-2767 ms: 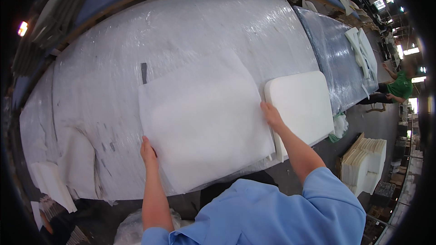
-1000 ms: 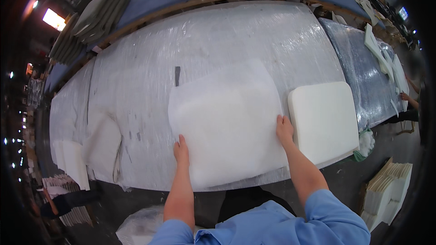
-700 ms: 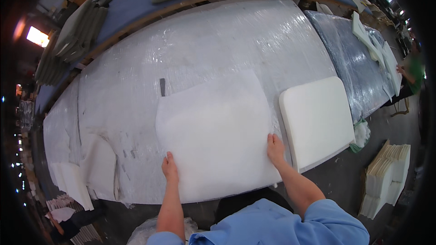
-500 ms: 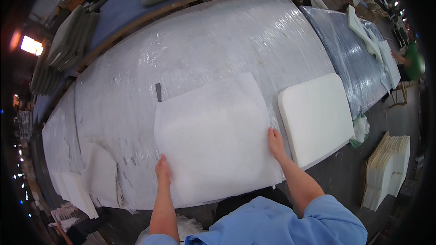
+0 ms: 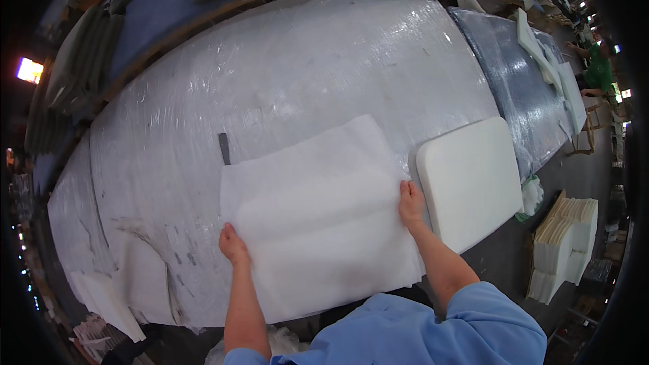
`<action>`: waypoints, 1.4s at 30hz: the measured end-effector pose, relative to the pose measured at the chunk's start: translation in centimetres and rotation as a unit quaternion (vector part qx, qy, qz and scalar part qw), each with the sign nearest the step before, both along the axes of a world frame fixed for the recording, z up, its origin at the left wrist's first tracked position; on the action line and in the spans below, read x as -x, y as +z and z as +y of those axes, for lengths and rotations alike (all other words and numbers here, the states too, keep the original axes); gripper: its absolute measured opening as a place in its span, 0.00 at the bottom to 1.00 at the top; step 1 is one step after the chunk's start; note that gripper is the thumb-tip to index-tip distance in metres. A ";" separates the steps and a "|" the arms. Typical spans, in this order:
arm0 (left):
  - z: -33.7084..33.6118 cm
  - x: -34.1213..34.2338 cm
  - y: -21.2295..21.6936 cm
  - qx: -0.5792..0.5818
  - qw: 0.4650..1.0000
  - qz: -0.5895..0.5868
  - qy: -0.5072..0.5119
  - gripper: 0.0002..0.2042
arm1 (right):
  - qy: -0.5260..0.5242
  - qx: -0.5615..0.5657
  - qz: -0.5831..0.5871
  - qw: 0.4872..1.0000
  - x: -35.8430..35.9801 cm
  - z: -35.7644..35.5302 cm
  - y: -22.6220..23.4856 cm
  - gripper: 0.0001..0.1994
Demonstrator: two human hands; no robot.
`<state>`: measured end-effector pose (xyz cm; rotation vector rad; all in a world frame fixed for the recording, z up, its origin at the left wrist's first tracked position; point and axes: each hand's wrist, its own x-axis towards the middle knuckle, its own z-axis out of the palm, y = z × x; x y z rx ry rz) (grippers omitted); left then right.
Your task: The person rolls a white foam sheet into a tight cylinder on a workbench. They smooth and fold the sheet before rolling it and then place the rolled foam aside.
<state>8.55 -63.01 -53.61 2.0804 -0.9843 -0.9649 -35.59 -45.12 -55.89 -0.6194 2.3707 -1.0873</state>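
Note:
A large white sheet of soft wadding or fabric (image 5: 318,223) lies in front of me on the plastic-wrapped table (image 5: 291,74), with a shallow crease across its middle. My left hand (image 5: 234,243) is closed on its left edge, and my right hand (image 5: 411,204) grips the right edge a little higher up. Just right of my right hand lies a thick white foam cushion pad (image 5: 471,182) with rounded corners. A narrow dark grey strip (image 5: 224,149) sticks up beyond the sheet's far left corner.
White foam pieces (image 5: 111,301) and a pale panel (image 5: 145,277) lie at the table's left end. Grey-green cushions (image 5: 81,61) are stacked far left by a blue-topped table (image 5: 162,10). Folded white foam (image 5: 561,250) stands on the right floor. A person in green (image 5: 598,71) is at far right.
A crease has appeared across the sheet. My left hand has moved slightly left and away from me with the edge; the right has shifted slightly away. The view has also shifted a little.

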 end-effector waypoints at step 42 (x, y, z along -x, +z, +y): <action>-5.4 -1.3 -2.4 -0.024 0.977 -0.146 -0.155 0.26 | 0.116 -0.166 0.136 0.970 1.0 -7.0 0.1 0.22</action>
